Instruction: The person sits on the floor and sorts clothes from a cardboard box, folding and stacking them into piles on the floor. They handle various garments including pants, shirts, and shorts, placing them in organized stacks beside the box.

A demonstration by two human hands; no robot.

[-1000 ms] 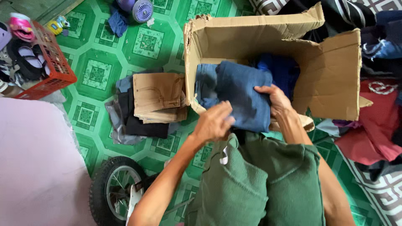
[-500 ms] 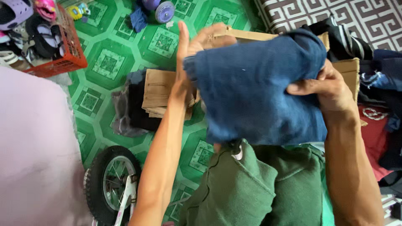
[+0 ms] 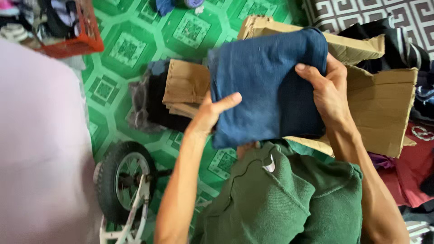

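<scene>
Folded blue garment (image 3: pixel 266 86) (just one) gripped by fingers of both hands, left (image 3: pixel 209 115) and right (image 3: pixel 327 90).

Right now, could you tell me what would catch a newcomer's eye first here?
The folded blue garment, held up mid-frame between the left hand and right hand. Behind it is an open cardboard box; to its left a clothes stack lies on the green floor.

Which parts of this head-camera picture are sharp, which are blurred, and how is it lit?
Head view: the folded blue garment and right hand look fairly sharp; the orange crate and pale surface at the left edge smear with blur; light is soft and even, without glare.
</scene>
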